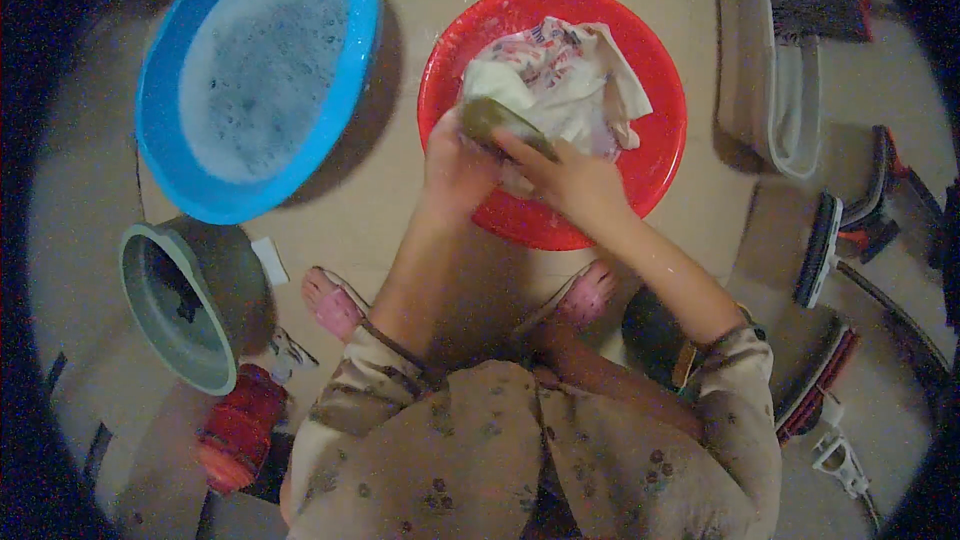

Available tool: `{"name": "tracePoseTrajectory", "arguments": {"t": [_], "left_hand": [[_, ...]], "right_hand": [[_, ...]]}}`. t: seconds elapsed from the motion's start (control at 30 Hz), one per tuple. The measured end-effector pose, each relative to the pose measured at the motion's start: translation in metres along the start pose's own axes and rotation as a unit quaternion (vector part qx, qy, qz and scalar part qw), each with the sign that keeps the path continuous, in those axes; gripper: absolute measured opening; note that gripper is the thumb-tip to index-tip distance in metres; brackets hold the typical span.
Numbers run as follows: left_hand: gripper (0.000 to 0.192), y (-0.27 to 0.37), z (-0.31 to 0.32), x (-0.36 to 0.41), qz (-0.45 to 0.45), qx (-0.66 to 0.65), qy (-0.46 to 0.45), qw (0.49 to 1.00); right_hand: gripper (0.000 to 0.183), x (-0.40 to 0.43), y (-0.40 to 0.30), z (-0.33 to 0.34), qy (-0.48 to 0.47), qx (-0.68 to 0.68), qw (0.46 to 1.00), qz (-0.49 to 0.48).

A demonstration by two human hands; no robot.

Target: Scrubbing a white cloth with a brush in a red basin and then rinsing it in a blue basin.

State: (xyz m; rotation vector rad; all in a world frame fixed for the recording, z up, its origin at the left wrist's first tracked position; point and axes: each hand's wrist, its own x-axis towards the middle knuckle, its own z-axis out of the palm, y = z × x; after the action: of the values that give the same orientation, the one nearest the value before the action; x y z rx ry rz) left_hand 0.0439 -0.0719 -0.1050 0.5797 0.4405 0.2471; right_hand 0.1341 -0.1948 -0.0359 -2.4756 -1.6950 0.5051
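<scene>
White cloth with red and blue printing lies bunched and wet-looking inside a red plastic basin. Over the near left part of that cloth, a dark green oblong object is blurred, so I cannot tell whether it is a soap bar or a brush. The fingers of my right hand are bent over its right end. Against its left end is my left hand, blurred, its fingers partly hidden. A bit of pale cloth shows between the two hands.
At the upper left stands a blue tub of foamy water. Below it sit a grey-green bucket and a red container. A pale plastic bin, a brush head and a red-edged broom head are to the right.
</scene>
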Motion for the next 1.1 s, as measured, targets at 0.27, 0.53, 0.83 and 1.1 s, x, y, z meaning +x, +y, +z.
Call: {"name": "tracePoseTrajectory", "arguments": {"t": [0.27,0.53,0.83,1.1], "left_hand": [[0.040,0.020,0.027,0.007,-0.030,-0.158,0.068,0.985],[0.036,0.021,0.027,-0.016,0.092,0.319,0.047,0.942],[0.034,0.089,0.082,-0.022,-0.033,0.522,-0.085,0.848],[0.115,0.055,0.079,-0.013,0.214,0.636,-0.074,0.737]], "right_hand": [[0.048,-0.055,0.079,0.016,0.156,0.163,0.965,0.131],[0.081,-0.023,0.058,-0.024,0.039,0.098,0.992,0.065],[0.036,0.025,0.044,-0.036,0.125,0.362,0.924,0.023],[0.033,0.028,-0.007,-0.081,0.243,0.425,0.867,0.090]]}}
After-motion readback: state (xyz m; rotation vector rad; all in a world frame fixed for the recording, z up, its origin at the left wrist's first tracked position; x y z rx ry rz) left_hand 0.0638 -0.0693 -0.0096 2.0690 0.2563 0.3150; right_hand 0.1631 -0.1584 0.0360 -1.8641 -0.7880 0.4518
